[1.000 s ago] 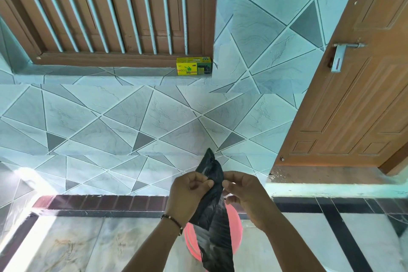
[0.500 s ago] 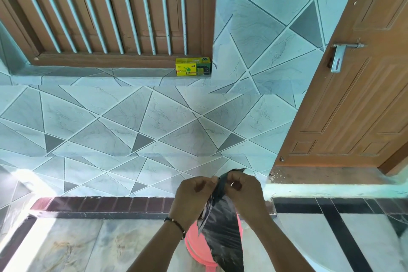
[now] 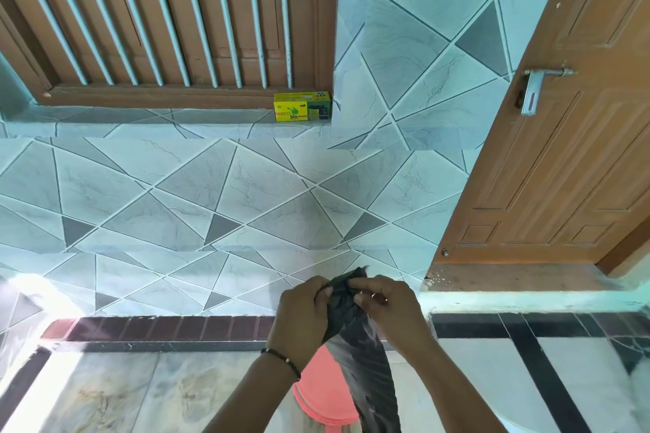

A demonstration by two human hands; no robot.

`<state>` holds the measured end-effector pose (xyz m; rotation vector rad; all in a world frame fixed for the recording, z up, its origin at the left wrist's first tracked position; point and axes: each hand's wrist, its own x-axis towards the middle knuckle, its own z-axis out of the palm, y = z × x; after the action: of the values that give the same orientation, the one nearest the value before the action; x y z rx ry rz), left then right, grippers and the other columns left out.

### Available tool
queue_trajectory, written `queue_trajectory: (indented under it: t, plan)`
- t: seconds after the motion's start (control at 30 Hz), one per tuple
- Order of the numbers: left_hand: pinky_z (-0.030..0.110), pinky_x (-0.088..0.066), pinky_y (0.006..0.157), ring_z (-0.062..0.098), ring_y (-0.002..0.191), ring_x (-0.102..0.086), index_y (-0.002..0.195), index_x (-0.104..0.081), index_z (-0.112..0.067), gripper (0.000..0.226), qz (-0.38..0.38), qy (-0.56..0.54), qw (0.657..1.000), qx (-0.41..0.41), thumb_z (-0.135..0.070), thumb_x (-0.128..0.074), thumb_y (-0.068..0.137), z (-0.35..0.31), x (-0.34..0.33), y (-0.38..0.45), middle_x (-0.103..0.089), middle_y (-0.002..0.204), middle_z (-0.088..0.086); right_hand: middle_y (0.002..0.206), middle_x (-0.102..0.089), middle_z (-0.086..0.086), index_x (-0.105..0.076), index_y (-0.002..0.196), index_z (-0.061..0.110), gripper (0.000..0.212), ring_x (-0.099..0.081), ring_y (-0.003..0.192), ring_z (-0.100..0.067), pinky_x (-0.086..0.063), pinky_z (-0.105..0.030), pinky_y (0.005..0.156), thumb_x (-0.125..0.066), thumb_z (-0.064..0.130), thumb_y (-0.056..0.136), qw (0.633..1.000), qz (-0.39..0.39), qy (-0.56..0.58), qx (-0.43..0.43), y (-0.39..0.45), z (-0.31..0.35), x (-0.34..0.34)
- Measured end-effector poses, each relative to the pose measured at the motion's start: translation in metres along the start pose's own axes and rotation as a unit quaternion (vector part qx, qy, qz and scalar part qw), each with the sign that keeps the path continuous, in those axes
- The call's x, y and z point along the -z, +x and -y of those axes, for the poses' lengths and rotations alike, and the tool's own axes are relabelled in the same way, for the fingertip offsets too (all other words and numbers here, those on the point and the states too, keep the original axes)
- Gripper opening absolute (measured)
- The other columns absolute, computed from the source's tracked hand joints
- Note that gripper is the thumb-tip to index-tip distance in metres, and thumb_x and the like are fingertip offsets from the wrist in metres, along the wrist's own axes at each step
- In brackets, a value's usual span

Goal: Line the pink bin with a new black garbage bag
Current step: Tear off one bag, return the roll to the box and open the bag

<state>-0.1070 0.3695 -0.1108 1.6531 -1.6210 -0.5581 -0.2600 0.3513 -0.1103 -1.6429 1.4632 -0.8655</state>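
A black garbage bag (image 3: 365,355) hangs folded and narrow from both my hands, held above the floor. My left hand (image 3: 299,316) pinches its top edge from the left, and my right hand (image 3: 390,309) pinches the same top edge from the right, fingertips close together. The pink bin (image 3: 320,397) stands on the floor directly below, mostly hidden by my left forearm and the hanging bag; only part of its rim and side shows.
A yellow-green bin-bag box (image 3: 302,106) sits on the tiled window ledge under the barred wooden window. A brown wooden door (image 3: 562,151) with a metal handle (image 3: 534,88) stands at the right above a raised step. Tiled wall ahead.
My hands have come closer together at the bag's top edge. The loose tip that stuck up above my fingers a second ago is now bunched between them.
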Motion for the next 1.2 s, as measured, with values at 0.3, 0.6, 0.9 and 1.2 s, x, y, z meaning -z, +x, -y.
queue_trajectory:
  t: [0.3,0.6,0.9,1.2]
  plan:
    - [0.034,-0.053,0.066,0.023,0.059,-0.060,0.048,-0.066,-0.020,0.025,0.059,-0.279,0.942,0.177,-0.014,-0.079,0.069,0.001,0.005,0.001,-0.067,0.059,0.009,0.068,-0.065,-0.020,-0.068,0.074,0.017,0.009,-0.055,0.057,-0.030,-0.046,-0.022,0.053,-0.068,0.021,0.081,0.994,0.005,0.100,-0.048,-0.002,0.007,0.001]
    - [0.016,-0.046,0.058,0.001,0.054,-0.059,0.064,-0.070,-0.024,0.020,0.140,-0.237,0.956,0.100,-0.021,-0.066,0.083,-0.003,-0.002,-0.006,-0.066,0.053,-0.014,0.074,-0.058,-0.016,-0.065,0.079,0.005,0.019,-0.051,0.064,-0.023,-0.043,-0.026,0.056,-0.060,0.020,0.087,0.962,0.112,0.212,-0.128,-0.005,0.008,0.006]
    - [0.024,-0.046,0.052,0.014,0.050,-0.054,0.051,-0.059,-0.017,0.026,0.033,-0.313,0.930,0.191,-0.023,-0.076,0.070,0.003,0.004,0.001,-0.061,0.052,0.003,0.067,-0.056,-0.013,-0.061,0.083,-0.004,0.024,-0.050,0.060,-0.021,-0.044,-0.028,0.055,-0.056,0.019,0.090,0.952,0.025,0.256,-0.168,-0.004,0.006,0.002]
    - [0.021,-0.054,0.041,0.013,0.042,-0.063,0.079,-0.055,-0.005,0.022,-0.013,-0.616,0.704,0.353,-0.013,-0.043,0.096,0.017,0.017,0.008,-0.064,0.067,0.010,0.064,-0.070,-0.015,-0.054,0.085,0.001,0.023,-0.070,0.060,-0.024,-0.059,-0.037,0.056,-0.037,0.008,0.098,0.778,-0.099,0.572,-0.238,0.006,-0.006,0.023]
